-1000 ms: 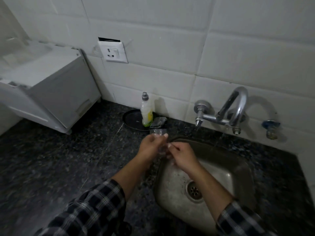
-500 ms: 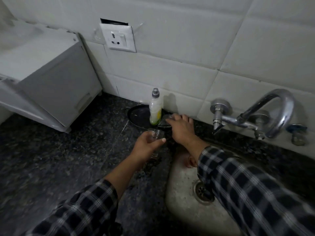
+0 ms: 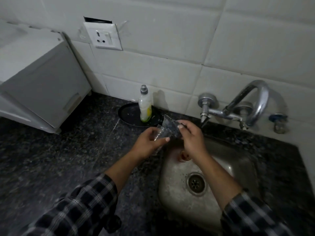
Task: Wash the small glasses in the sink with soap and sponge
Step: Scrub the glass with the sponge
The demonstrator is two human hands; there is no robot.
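Left hand [image 3: 148, 144]: your grip pinches the small glass [image 3: 159, 135]; hold it firm.
Right hand [image 3: 191, 139]: fingers curl round the sponge [image 3: 169, 124]; scrub inside, over the sink [image 3: 177, 198].

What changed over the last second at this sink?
The right hand reached left to the tray, picked up the sponge and brought it back to the glass. The left hand kept hold of the glass near the sink's left edge. The soap bottle and tap stayed put.
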